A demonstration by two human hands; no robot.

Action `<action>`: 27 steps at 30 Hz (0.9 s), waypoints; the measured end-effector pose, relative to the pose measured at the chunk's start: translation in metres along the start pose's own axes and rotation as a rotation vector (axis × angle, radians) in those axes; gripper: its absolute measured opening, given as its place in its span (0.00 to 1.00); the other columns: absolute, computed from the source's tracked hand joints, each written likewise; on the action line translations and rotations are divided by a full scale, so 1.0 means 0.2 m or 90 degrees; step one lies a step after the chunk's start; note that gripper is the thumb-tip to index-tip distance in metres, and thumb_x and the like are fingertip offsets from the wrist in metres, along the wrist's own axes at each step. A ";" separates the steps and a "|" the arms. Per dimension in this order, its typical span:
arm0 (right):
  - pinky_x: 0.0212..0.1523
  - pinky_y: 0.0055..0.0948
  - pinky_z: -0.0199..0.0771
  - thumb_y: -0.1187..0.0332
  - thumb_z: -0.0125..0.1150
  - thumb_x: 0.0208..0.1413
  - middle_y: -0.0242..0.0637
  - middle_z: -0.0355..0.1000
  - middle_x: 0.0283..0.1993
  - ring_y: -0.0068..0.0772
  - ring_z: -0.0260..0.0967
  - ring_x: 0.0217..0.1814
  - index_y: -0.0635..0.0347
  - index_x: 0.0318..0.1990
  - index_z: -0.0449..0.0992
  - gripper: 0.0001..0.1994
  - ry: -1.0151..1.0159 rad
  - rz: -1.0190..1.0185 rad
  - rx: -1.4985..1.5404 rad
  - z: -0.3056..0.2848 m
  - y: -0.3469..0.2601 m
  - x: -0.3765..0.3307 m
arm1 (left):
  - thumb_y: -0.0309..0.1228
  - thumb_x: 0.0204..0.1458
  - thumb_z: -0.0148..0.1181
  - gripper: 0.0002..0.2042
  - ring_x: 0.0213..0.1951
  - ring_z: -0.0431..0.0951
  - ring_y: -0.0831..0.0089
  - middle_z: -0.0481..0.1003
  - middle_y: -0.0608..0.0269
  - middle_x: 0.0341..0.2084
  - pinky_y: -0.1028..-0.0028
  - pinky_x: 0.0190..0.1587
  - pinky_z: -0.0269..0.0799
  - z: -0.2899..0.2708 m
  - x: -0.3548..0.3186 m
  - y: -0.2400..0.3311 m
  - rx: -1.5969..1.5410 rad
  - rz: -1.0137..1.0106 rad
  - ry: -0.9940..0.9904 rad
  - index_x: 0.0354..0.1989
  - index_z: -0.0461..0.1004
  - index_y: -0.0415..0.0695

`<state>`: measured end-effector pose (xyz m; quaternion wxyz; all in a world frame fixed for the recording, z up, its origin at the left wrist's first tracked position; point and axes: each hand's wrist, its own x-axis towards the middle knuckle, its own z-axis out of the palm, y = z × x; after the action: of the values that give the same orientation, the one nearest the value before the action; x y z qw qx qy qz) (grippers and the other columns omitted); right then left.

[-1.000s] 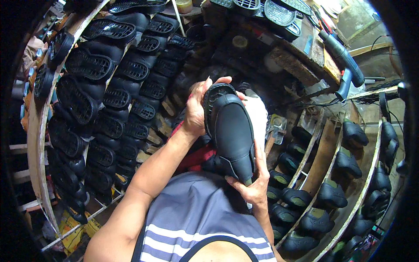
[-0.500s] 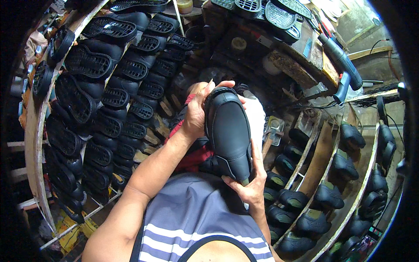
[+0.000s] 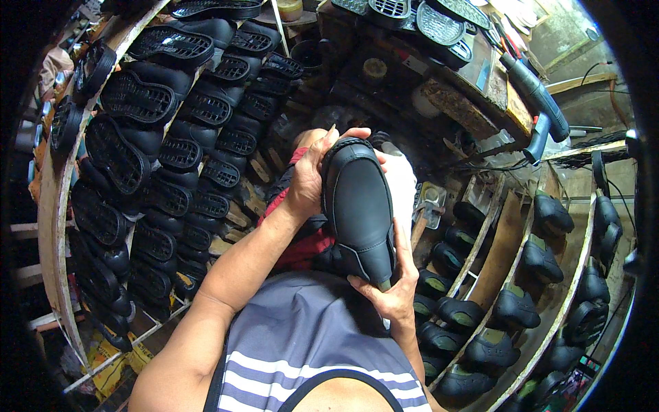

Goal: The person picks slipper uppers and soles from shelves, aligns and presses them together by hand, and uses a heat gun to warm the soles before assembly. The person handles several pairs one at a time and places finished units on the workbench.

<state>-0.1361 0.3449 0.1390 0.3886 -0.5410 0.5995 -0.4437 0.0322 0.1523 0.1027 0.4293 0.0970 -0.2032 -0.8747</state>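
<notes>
A black shoe [image 3: 358,196] with stitched seams lies lengthwise over my lap, its toe pointing away from me. My left hand [image 3: 317,168] is wrapped round the toe end, with the thumb raised and fingers reaching over the far edge of the sole. At the heel end my right hand [image 3: 392,292] grips the shoe between the thumb on the near side and fingers laid along its right side. Part of the underside is hidden by the shoe itself.
On the left, a slanted rack [image 3: 58,226] holds rows of black soles [image 3: 141,96]. Dark shoes [image 3: 516,307] sit along wooden rails [image 3: 549,343] at right. A workbench [image 3: 473,96] with more soles [image 3: 439,26] and a heat-gun-like tool [image 3: 539,103] stands at upper right.
Almost nothing differs; the shoe has tilted very slightly in my hands, and both hands keep their grip at the toe and heel.
</notes>
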 end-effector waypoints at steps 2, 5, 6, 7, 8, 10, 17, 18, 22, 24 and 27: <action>0.80 0.46 0.60 0.65 0.88 0.39 0.58 0.65 0.76 0.56 0.64 0.79 0.69 0.81 0.58 0.60 0.002 -0.008 -0.014 0.00 0.00 0.00 | 0.58 0.75 0.39 0.32 0.61 0.81 0.38 0.79 0.30 0.57 0.44 0.65 0.79 0.00 0.00 0.00 0.024 0.001 0.007 0.71 0.69 0.44; 0.79 0.46 0.61 0.65 0.87 0.39 0.58 0.66 0.75 0.56 0.65 0.78 0.69 0.81 0.58 0.59 0.000 -0.008 -0.022 0.00 0.00 0.00 | 0.58 0.75 0.40 0.32 0.60 0.82 0.38 0.80 0.30 0.57 0.44 0.64 0.79 0.01 0.00 0.01 0.009 -0.007 0.005 0.71 0.69 0.45; 0.79 0.46 0.61 0.66 0.87 0.39 0.58 0.66 0.75 0.56 0.65 0.78 0.69 0.81 0.58 0.59 0.000 -0.009 -0.019 0.00 0.00 0.00 | 0.57 0.74 0.41 0.31 0.60 0.82 0.39 0.80 0.30 0.57 0.45 0.64 0.79 0.01 0.00 0.01 0.030 -0.005 0.006 0.71 0.69 0.45; 0.79 0.46 0.61 0.66 0.87 0.39 0.58 0.66 0.75 0.56 0.65 0.78 0.69 0.81 0.58 0.59 -0.002 -0.011 -0.024 0.00 0.00 0.00 | 0.57 0.74 0.41 0.31 0.60 0.82 0.39 0.80 0.30 0.56 0.45 0.64 0.79 0.02 0.00 0.01 0.033 -0.006 0.008 0.71 0.69 0.45; 0.79 0.46 0.62 0.66 0.87 0.39 0.58 0.66 0.75 0.56 0.65 0.78 0.69 0.81 0.58 0.59 -0.002 -0.016 -0.025 -0.01 0.00 0.00 | 0.57 0.74 0.42 0.31 0.59 0.82 0.39 0.80 0.31 0.56 0.45 0.64 0.80 0.02 0.00 0.01 0.036 -0.008 0.009 0.71 0.70 0.45; 0.80 0.45 0.59 0.66 0.87 0.39 0.58 0.64 0.77 0.53 0.63 0.80 0.70 0.81 0.57 0.60 -0.009 -0.015 -0.025 -0.01 0.01 0.00 | 0.57 0.76 0.39 0.31 0.57 0.84 0.49 0.81 0.35 0.57 0.51 0.61 0.82 0.03 0.00 0.01 0.050 0.000 -0.012 0.72 0.68 0.46; 0.83 0.42 0.54 0.66 0.88 0.40 0.58 0.62 0.81 0.48 0.60 0.83 0.72 0.82 0.55 0.61 -0.020 0.014 -0.004 -0.02 0.00 0.00 | 0.57 0.77 0.38 0.31 0.56 0.85 0.53 0.81 0.38 0.57 0.54 0.60 0.83 0.05 0.01 0.00 0.064 0.010 -0.034 0.74 0.66 0.46; 0.83 0.42 0.54 0.66 0.87 0.40 0.58 0.62 0.81 0.49 0.60 0.83 0.72 0.82 0.55 0.61 -0.022 0.015 0.005 -0.02 0.00 0.00 | 0.57 0.77 0.38 0.31 0.56 0.85 0.53 0.81 0.38 0.57 0.54 0.60 0.84 0.05 0.01 0.00 0.057 0.007 -0.025 0.74 0.66 0.46; 0.83 0.43 0.55 0.67 0.87 0.40 0.58 0.63 0.80 0.49 0.61 0.83 0.71 0.82 0.55 0.60 -0.024 0.020 -0.008 -0.02 0.00 0.00 | 0.56 0.77 0.39 0.31 0.54 0.86 0.53 0.82 0.38 0.56 0.54 0.59 0.84 0.04 0.01 0.00 0.064 0.001 0.003 0.74 0.66 0.45; 0.83 0.43 0.55 0.67 0.87 0.40 0.58 0.63 0.80 0.49 0.61 0.83 0.71 0.82 0.55 0.61 -0.021 0.018 -0.015 -0.02 0.00 -0.01 | 0.56 0.77 0.39 0.31 0.53 0.86 0.53 0.82 0.39 0.56 0.54 0.59 0.84 0.04 0.01 0.00 0.065 -0.003 0.008 0.75 0.66 0.45; 0.83 0.43 0.55 0.67 0.87 0.39 0.57 0.63 0.80 0.49 0.62 0.83 0.71 0.82 0.55 0.61 -0.019 0.018 -0.026 -0.01 0.00 -0.01 | 0.56 0.77 0.39 0.31 0.54 0.87 0.53 0.82 0.39 0.56 0.54 0.59 0.85 0.03 0.01 0.00 0.046 -0.011 0.007 0.75 0.65 0.45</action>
<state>-0.1381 0.3467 0.1386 0.3926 -0.5471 0.6102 -0.4174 0.0290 0.1525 0.1088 0.4188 0.1190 -0.2313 -0.8700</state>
